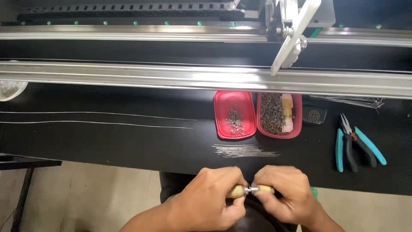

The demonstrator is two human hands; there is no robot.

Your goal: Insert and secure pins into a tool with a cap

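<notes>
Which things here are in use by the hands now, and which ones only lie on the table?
In use:
- wooden-handled tool, held by left hand and right hand
- thin pins, nearest the hands

Lying about:
- two red trays of small metal parts
- pliers with teal handles
- long wires
- white bowl at the left edge

Bright overhead light glares off the metal rails (dark tabletop stays dim), with slightly soft focus throughout.
</notes>
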